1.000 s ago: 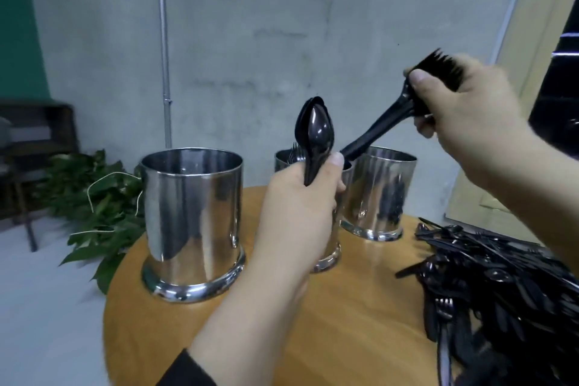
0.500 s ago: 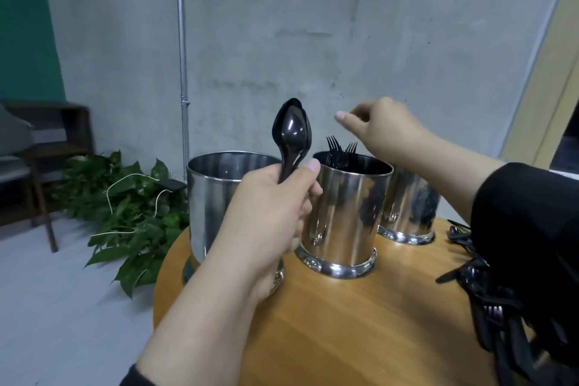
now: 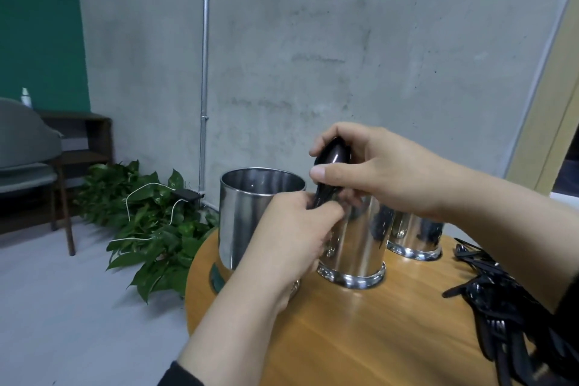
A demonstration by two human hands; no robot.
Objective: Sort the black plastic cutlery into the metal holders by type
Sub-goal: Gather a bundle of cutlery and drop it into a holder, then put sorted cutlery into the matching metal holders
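I see both hands meeting at the middle of the frame on the black spoons (image 3: 329, 172). My left hand (image 3: 294, 238), coming up from the lower centre, has its fingers curled tight round the handles, thumb pressed over them. My right hand (image 3: 379, 172), reaching in from the right edge, pinches the bowls between thumb below and index finger arched over the top; the remaining fingers curl behind, and I cannot tell whether they touch anything. How many spoons are stacked there I cannot tell either.

The spoons stand nearly upright, just above and to the right of the rim of the left metal holder (image 3: 250, 216), which sits partly behind my left hand. The middle holder (image 3: 360, 247) stands directly under my right hand, and a third holder (image 3: 415, 238) shows beneath my right wrist, further right. All three rest on the round wooden table (image 3: 360, 338). The unsorted pile of black cutlery (image 3: 501, 316) lies at the lower right, well apart from both hands.
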